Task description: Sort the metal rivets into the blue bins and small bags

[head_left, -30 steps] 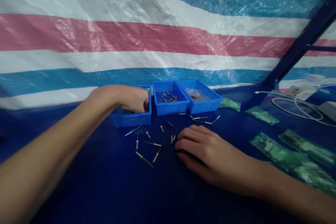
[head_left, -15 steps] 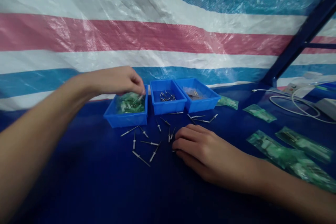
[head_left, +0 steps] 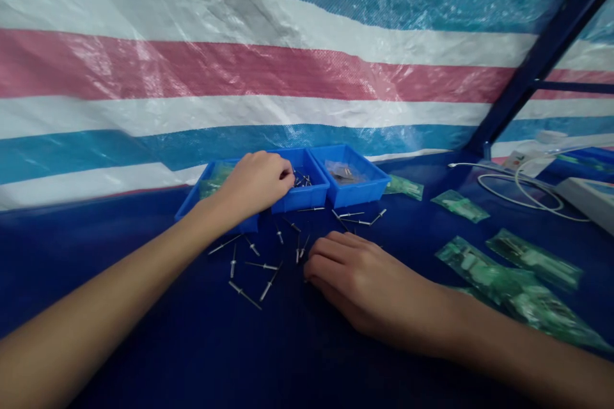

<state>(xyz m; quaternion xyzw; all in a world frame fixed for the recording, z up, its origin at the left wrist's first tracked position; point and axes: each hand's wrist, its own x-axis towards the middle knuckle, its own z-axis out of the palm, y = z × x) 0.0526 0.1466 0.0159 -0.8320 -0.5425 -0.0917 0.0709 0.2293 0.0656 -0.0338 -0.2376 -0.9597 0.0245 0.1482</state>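
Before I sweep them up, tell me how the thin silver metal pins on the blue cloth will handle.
The thin silver metal pins look slim and round-shafted, so a push would probably roll or spin them. Their wider heads likely make them curve rather than roll straight. They seem stiff and probably light, hard to pinch off the blue cloth.

Bare hands [head_left: 256,184], forearms [head_left: 119,307] seemingly unsleeved

Silver rivets [head_left: 261,265] lie scattered before the middle blue bin [head_left: 309,197].
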